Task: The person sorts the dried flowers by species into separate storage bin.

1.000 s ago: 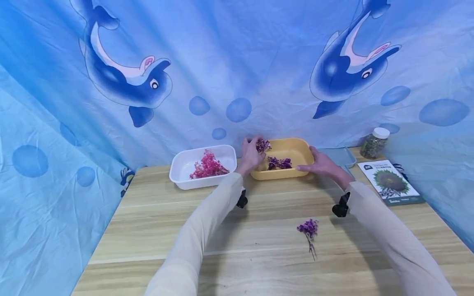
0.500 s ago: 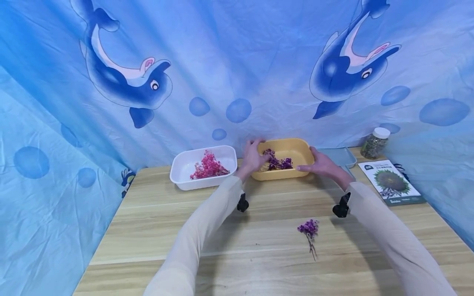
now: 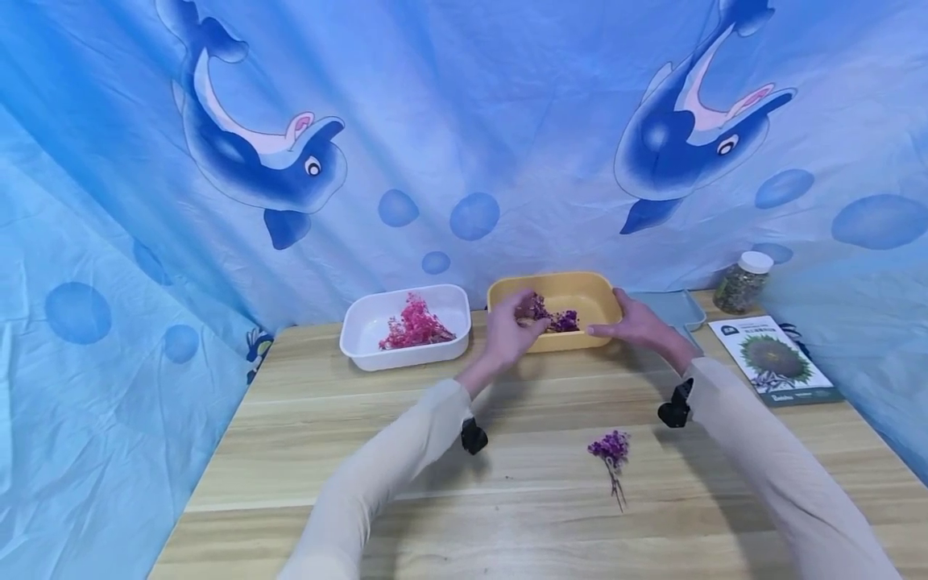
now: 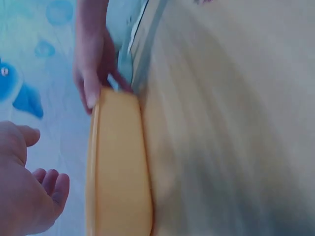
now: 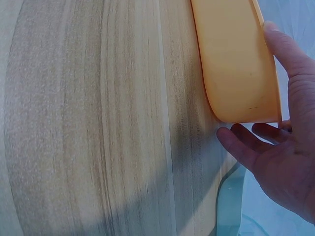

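A yellow plastic basin stands at the back of the table with dried purple flowers lying inside it. Over its left end is my left hand, fingers loosely bent. The left wrist view shows that hand above the rim with nothing between thumb and fingers. My right hand grips the basin's right end, thumb on the front rim and fingers around the end wall, as the right wrist view of the hand also shows. One small purple flower sprig lies on the table nearer the front.
Left of the yellow basin, a white basin holds pink dried flowers. To the right are a pale blue tray, a white-lidded jar and a sunflower-seed packet. A blue dolphin curtain hangs behind the table.
My left hand has let go of the purple flowers it held at the basin's left end, and they now lie inside. It has drawn toward the front. The right hand keeps its grip.
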Demonstrator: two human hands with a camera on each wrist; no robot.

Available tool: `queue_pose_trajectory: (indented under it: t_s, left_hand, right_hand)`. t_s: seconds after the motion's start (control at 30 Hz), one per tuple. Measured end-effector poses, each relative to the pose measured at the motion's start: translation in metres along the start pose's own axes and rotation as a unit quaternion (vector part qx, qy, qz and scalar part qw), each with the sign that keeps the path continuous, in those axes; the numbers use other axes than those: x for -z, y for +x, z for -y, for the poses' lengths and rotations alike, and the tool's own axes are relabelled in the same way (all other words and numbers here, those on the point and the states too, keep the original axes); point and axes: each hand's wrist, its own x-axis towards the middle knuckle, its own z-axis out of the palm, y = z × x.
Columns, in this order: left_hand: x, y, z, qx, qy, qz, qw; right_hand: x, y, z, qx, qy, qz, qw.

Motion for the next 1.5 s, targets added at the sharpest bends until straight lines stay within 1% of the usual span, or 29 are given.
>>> queue_pose_trajectory:
  t_s: [0.13,0.3,0.47,0.53,0.63,0.77,0.87,1.0,1.2,1.27,1.37,1.5]
  left_hand:
    - [-0.009,-0.026,-0.004,0.012,-0.016,-0.004,0.9998]
    - [-0.02,-0.058,-0.007,0.048,-0.052,0.01,0.9975]
    - [-0.032,-0.087,-0.012,0.074,-0.078,0.029,0.9937]
    - [-0.038,-0.099,-0.015,0.082,-0.078,0.039,0.9928]
    - [-0.047,-0.117,-0.019,0.084,-0.067,0.054,0.9927]
    - [-0.059,-0.137,-0.023,0.076,-0.051,0.063,0.9938]
    - [-0.066,-0.146,-0.025,0.066,-0.028,0.065,0.9953]
    - [-0.072,-0.154,-0.026,0.049,0.024,0.065,0.9964]
    - [-0.08,-0.165,-0.027,0.066,0.073,0.07,0.9927]
    - [-0.083,-0.167,-0.028,0.072,0.086,0.07,0.9912]
    - [-0.088,-0.168,-0.028,0.065,0.099,0.066,0.9907]
    - [-0.094,-0.169,-0.03,0.06,0.104,0.063,0.9907]
  right_hand:
    - [-0.001,0.0,-0.001,-0.003,-0.004,0.003,1.0]
    - [-0.001,0.001,-0.001,-0.006,-0.007,0.003,1.0]
    - [-0.001,0.0,0.001,-0.003,-0.01,0.004,0.9999]
    - [0.0,-0.001,0.002,-0.001,-0.011,0.005,0.9999]
    - [0.001,-0.002,0.003,-0.003,-0.011,0.007,0.9999]
    - [0.0,-0.002,0.003,-0.004,-0.012,0.008,0.9999]
    - [0.0,-0.001,0.002,-0.001,-0.014,0.006,0.9999]
    - [0.0,-0.002,0.001,0.001,-0.013,0.007,0.9999]
    - [-0.001,-0.002,0.001,-0.006,-0.013,0.012,0.9998]
    - [-0.001,-0.002,0.001,-0.007,-0.013,0.012,0.9998]
    - [-0.001,-0.002,0.002,-0.006,-0.013,0.01,0.9998]
    - [-0.001,-0.002,0.002,-0.005,-0.011,0.008,0.9999]
